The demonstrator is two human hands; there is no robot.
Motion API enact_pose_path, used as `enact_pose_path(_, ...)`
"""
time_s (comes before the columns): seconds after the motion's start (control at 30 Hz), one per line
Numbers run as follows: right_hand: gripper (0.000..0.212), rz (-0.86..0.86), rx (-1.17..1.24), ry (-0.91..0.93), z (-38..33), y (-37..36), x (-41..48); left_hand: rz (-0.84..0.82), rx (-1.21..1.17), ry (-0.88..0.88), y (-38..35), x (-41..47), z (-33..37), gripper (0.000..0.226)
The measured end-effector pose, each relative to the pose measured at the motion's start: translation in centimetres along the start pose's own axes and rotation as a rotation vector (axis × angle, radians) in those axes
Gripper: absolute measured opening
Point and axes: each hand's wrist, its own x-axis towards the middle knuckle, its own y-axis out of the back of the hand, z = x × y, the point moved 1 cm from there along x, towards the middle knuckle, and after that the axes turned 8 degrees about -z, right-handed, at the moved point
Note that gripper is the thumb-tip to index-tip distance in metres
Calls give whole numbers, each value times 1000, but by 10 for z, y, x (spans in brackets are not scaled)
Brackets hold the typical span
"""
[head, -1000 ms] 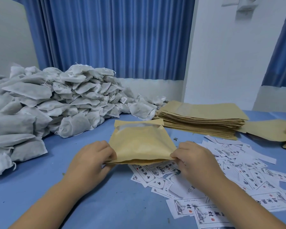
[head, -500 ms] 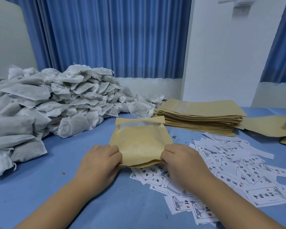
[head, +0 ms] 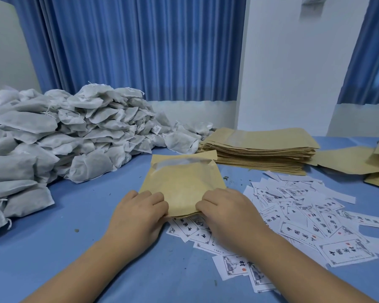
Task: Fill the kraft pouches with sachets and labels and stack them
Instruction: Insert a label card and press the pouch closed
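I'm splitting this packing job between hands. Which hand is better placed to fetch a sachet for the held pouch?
Probably the left hand: the sachet pile lies on its side of the kraft pouch. The right hand grips the pouch beside the labels, so it could steady it meanwhile.

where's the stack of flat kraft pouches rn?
Head view: the stack of flat kraft pouches lies on the blue table, right of centre toward the far edge. The sachet heap is on its left and the scattered labels in front.
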Motion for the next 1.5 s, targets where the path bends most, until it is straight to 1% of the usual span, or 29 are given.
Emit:
enact_pose_path(0.1, 16, 11, 22, 26, -2, 1, 2, -8, -17, 47, -1, 2, 5, 30)
enact_pose_path(0.3, 18, 46, 14, 40, -2, 0, 1, -16, -30, -6, 3, 17, 28, 33)
enact_pose_path(0.47, 20, 82, 38, 13, 3, 3, -1, 27, -85, 36, 1, 22, 35, 28)
enact_pose_path(0.6, 21, 52, 64, 35, -2, 2, -1, 22, -93, 12, 1, 24, 37, 32)
enact_pose_path(0.67, 16, 28, 82, 28, 0, 3, -2, 38, -140, 23, 2, 22, 34, 34)
enact_pose_path(0.73, 13, 29, 93, 8, 7, 6, -2, 70, -225, 71, 2, 19, 27, 34)
enact_pose_path(0.8, 14, 46, 98, -28, 14, 9, -3, 76, -298, 112, 4, 15, 19, 31)
enact_pose_path(0.87, 15, 69, 106, -106, 21, 13, -7, 44, -313, 127, 3, 6, 9, 27)
enact_pose_path(0.93, 12, 91, 132, -198, 27, 17, -10, 6, -318, 183, 2, -5, -2, 25)
enact_pose_path(1.03, 10, 91, 180, -275, 30, 17, -11, -46, -453, 403, 3, -20, -17, 16)
enact_pose_path(1.1, 7, 23, 253, -261, 26, 11, -11, -116, -546, 494, 0, -25, -20, 17)
enact_pose_path(1.13, 9, -22, 326, -262, 23, 7, -9, -119, -576, 524, 0, -26, -19, 20)
enact_pose_path(1.17, 16, -61, 439, -288, 23, 3, -9, -93, -634, 572, 0, -27, -20, 23)
enact_pose_path(1.23, 26, -51, 721, -393, 23, 1, -9, 5, -853, 722, 2, -27, -23, 24)
enact_pose_path(1.27, 28, -18, 839, -440, 24, 2, -10, 52, -1030, 816, 4, -27, -24, 26)
enact_pose_path(1.3, 29, 24, 912, -473, 25, 5, -9, 114, -1286, 917, 4, -27, -26, 26)
enact_pose_path(1.37, 34, 91, 931, -478, 27, 10, -10, 281, -1930, 1041, 8, -26, -26, 23)
enact_pose_path(1.4, 35, 106, 907, -453, 27, 14, -10, 329, -2198, 1054, 11, -25, -25, 24)
enact_pose_path(1.43, 35, 107, 876, -421, 27, 17, -11, 330, -2395, 1038, 15, -26, -22, 31)
enact_pose_path(1.47, 36, 93, 832, -380, 26, 19, -11, 309, -2515, 1004, 18, -24, -18, 39)
enact_pose_path(1.5, 37, 74, 768, -334, 24, 20, -12, 303, -2567, 971, 20, -23, -13, 43)
